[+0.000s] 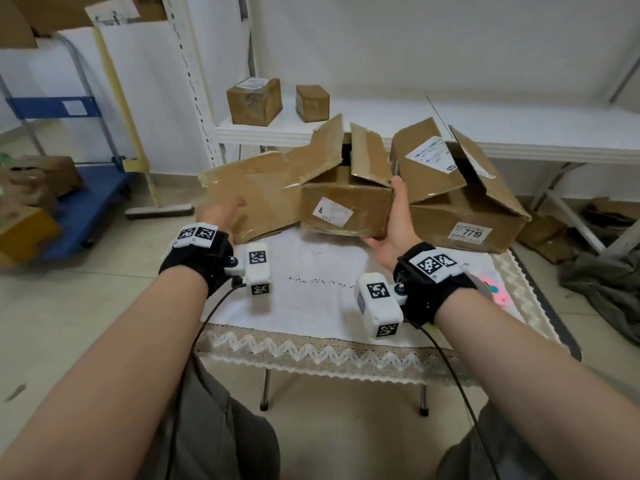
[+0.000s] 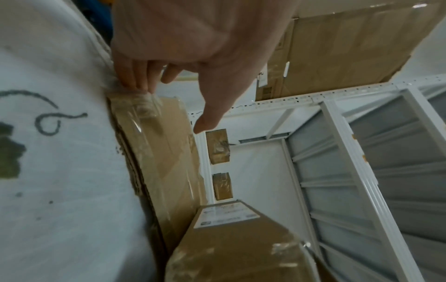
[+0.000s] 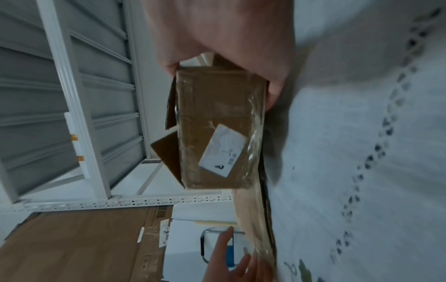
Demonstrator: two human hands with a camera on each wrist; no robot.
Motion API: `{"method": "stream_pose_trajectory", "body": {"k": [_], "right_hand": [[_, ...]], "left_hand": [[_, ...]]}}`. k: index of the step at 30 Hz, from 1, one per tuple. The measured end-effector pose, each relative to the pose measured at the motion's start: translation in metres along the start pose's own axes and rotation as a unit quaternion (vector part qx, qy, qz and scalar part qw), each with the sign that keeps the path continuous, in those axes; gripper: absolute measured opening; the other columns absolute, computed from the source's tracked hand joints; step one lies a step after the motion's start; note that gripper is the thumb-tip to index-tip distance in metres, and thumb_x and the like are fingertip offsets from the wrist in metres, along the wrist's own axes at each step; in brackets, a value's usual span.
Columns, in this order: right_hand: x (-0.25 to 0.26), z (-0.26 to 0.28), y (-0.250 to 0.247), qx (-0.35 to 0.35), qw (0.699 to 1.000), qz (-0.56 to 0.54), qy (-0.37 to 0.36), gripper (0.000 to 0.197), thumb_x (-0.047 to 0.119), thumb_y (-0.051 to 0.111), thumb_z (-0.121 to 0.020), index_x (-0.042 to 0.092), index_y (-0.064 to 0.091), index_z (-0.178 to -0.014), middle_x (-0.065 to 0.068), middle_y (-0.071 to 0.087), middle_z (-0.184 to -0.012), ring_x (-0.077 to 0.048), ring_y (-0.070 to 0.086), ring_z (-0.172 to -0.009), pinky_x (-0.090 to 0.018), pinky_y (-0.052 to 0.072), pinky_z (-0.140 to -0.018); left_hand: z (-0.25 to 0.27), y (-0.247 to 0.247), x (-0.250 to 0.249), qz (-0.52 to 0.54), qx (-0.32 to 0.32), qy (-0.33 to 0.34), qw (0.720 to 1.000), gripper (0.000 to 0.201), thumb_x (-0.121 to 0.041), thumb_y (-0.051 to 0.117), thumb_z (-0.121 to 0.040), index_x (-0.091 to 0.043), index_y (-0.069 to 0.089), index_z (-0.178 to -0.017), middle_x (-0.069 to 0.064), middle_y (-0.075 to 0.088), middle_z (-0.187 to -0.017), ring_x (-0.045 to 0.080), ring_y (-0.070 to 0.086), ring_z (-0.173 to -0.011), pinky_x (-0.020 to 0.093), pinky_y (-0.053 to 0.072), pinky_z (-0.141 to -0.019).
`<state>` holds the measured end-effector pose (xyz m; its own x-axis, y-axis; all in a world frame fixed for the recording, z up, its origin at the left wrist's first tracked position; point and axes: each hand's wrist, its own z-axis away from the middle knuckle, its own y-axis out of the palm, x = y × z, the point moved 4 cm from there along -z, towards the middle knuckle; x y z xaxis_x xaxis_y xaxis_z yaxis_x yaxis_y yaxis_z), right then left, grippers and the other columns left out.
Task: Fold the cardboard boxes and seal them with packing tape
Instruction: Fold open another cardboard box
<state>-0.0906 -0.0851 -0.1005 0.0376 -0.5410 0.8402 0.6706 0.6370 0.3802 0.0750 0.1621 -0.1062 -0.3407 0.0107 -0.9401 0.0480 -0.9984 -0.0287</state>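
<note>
Small open-flapped box (image 1: 346, 209) is gripped at its right end by right hand (image 1: 394, 226), thumb on top, fingers underneath, tilted over white tablecloth (image 1: 311, 299). Flattened cardboard (image 1: 252, 195) is touched by left hand (image 1: 221, 213), fingers straight and apart.

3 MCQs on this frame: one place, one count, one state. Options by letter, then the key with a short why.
1. Where does the flattened brown cardboard sheet lie?
A. right of the held box
B. left of the held box
C. on the white shelf

2. How many small closed cardboard boxes stand on the shelf?
A. one
B. two
C. four

3. The top flaps of the small brown cardboard box in the right hand are:
A. taped shut
B. torn off
C. open

B: it spreads by the left hand.
B: a pair, side by side.
C: flaps stand up.
</note>
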Motion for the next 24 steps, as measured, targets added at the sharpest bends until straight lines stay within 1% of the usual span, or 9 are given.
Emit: {"method": "stream_pose_trajectory", "body": {"k": [2, 3, 4, 7, 11, 14, 17, 21, 24], "right_hand": [[-0.006, -0.015, -0.005, 0.000, 1.000, -0.013, 0.017, 0.119, 0.092, 0.074, -0.033, 0.035, 0.057, -0.136, 0.000, 0.069, -0.127, -0.026, 0.068, -0.113, -0.050, 0.048, -0.105], [-0.006, -0.009, -0.003, 0.006, 0.999, -0.009, 0.033, 0.123, 0.092, 0.076, -0.031, 0.034, 0.054, -0.138, -0.001, 0.066, -0.130, -0.027, 0.066, -0.115, -0.052, 0.046, -0.106], [-0.005, 0.002, 0.000, 0.010, 0.999, 0.005, 0.045, 0.117, 0.087, 0.078, -0.038, 0.030, 0.053, -0.137, -0.004, 0.065, -0.129, -0.027, 0.064, -0.115, -0.053, 0.046, -0.106], [0.000, 0.022, 0.005, 0.023, 0.998, 0.029, 0.055, 0.067, 0.057, 0.078, -0.073, 0.022, 0.057, -0.125, -0.010, 0.068, -0.120, -0.030, 0.064, -0.110, -0.055, 0.051, -0.098], [0.000, 0.024, 0.004, 0.025, 0.999, 0.003, 0.038, 0.052, 0.049, 0.075, -0.081, 0.021, 0.060, -0.122, -0.010, 0.069, -0.120, -0.029, 0.066, -0.109, -0.054, 0.053, -0.097], [-0.001, 0.023, 0.003, 0.034, 0.999, -0.009, 0.037, 0.040, 0.051, 0.070, -0.086, 0.021, 0.059, -0.111, -0.010, 0.069, -0.115, -0.027, 0.064, -0.110, -0.053, 0.051, -0.100], [0.003, 0.022, 0.000, 0.032, 0.999, -0.017, 0.036, 0.036, 0.051, 0.068, -0.089, 0.022, 0.057, -0.105, -0.010, 0.067, -0.112, -0.028, 0.063, -0.109, -0.054, 0.050, -0.102], [0.001, 0.020, -0.002, 0.027, 0.999, -0.014, 0.043, 0.041, 0.053, 0.070, -0.087, 0.021, 0.059, -0.109, -0.010, 0.068, -0.115, -0.027, 0.063, -0.108, -0.054, 0.048, -0.104], [-0.002, 0.018, -0.002, 0.034, 0.998, 0.006, 0.049, 0.050, 0.058, 0.073, -0.082, 0.019, 0.062, -0.112, -0.008, 0.072, -0.110, -0.025, 0.066, -0.106, -0.047, 0.047, -0.105]], "left_hand": [[-0.004, -0.002, 0.000, 0.021, 0.002, -0.009, 1.000, 0.022, -0.010, 0.075, -0.083, -0.007, 0.067, -0.103, 0.009, 0.072, -0.100, 0.021, 0.072, -0.086, 0.030, 0.057, -0.059], [-0.006, -0.003, -0.001, 0.035, 0.007, -0.015, 0.999, 0.025, -0.011, 0.076, -0.083, -0.005, 0.068, -0.106, 0.011, 0.072, -0.101, 0.024, 0.072, -0.089, 0.036, 0.060, -0.067], [-0.008, -0.004, -0.001, 0.054, 0.019, -0.032, 0.998, 0.030, -0.013, 0.078, -0.082, -0.005, 0.068, -0.110, 0.013, 0.072, -0.103, 0.028, 0.071, -0.093, 0.043, 0.061, -0.075], [-0.015, -0.001, 0.003, 0.077, 0.070, -0.068, 0.992, 0.041, -0.023, 0.080, -0.083, -0.010, 0.064, -0.118, 0.015, 0.073, -0.111, 0.037, 0.071, -0.098, 0.058, 0.057, -0.084], [0.005, 0.007, -0.007, 0.088, 0.054, -0.058, 0.993, 0.019, -0.013, 0.058, -0.099, -0.009, 0.055, -0.117, 0.013, 0.067, -0.120, 0.033, 0.065, -0.109, 0.057, 0.052, -0.094], [0.009, 0.006, -0.022, 0.083, 0.018, 0.035, 0.996, 0.040, -0.010, 0.047, -0.100, -0.006, 0.049, -0.140, 0.015, 0.055, -0.142, 0.035, 0.057, -0.126, 0.040, 0.051, -0.100], [0.011, -0.009, -0.039, 0.119, -0.060, 0.098, 0.986, 0.056, -0.008, 0.040, -0.090, -0.020, 0.042, -0.145, 0.007, 0.058, -0.134, 0.033, 0.063, -0.112, 0.047, 0.053, -0.098], [0.027, -0.031, -0.056, 0.145, -0.125, 0.193, 0.962, 0.054, -0.006, 0.037, -0.097, -0.015, 0.036, -0.150, 0.004, 0.052, -0.141, 0.025, 0.056, -0.123, 0.038, 0.047, -0.107], [0.028, -0.051, -0.061, 0.175, -0.150, 0.219, 0.948, 0.051, -0.014, 0.036, -0.094, -0.020, 0.041, -0.144, 0.007, 0.056, -0.139, 0.030, 0.057, -0.126, 0.043, 0.044, -0.109]]}}
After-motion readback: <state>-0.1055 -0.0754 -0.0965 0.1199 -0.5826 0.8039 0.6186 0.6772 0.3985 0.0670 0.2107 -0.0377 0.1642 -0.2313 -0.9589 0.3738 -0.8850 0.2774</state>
